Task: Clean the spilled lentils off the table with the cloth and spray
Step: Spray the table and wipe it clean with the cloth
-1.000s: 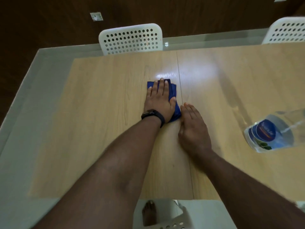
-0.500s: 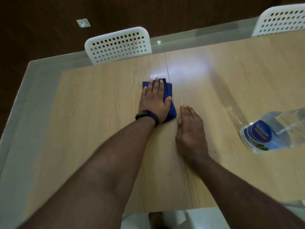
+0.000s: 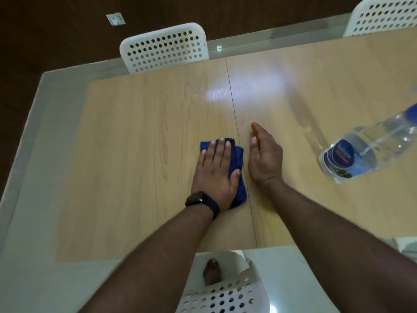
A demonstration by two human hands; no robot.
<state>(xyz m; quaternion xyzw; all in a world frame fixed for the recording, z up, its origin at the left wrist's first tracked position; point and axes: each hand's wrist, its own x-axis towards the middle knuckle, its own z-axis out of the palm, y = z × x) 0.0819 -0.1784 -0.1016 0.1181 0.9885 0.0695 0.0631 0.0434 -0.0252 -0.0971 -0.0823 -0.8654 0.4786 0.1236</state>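
Observation:
A folded blue cloth (image 3: 237, 168) lies on the wooden table (image 3: 140, 141), just left of the seam between the two boards. My left hand (image 3: 214, 175), with a black watch on the wrist, presses flat on the cloth with straight fingers. Just right of the cloth, my right hand (image 3: 265, 154) stands on its edge on the table, fingers straight and together, palm turned toward the cloth. A clear spray bottle (image 3: 370, 147) with a blue label stands on the table at the right. I can make out no lentils on the wood.
A white perforated chair (image 3: 164, 49) stands at the table's far side, another (image 3: 383, 14) at the far right. A third chair back (image 3: 225, 297) is right below me at the near edge. A pale glass border rings the wooden top.
My left hand has dragged the cloth toward me along the seam. My right hand has stayed beside it and tipped from flat onto its edge.

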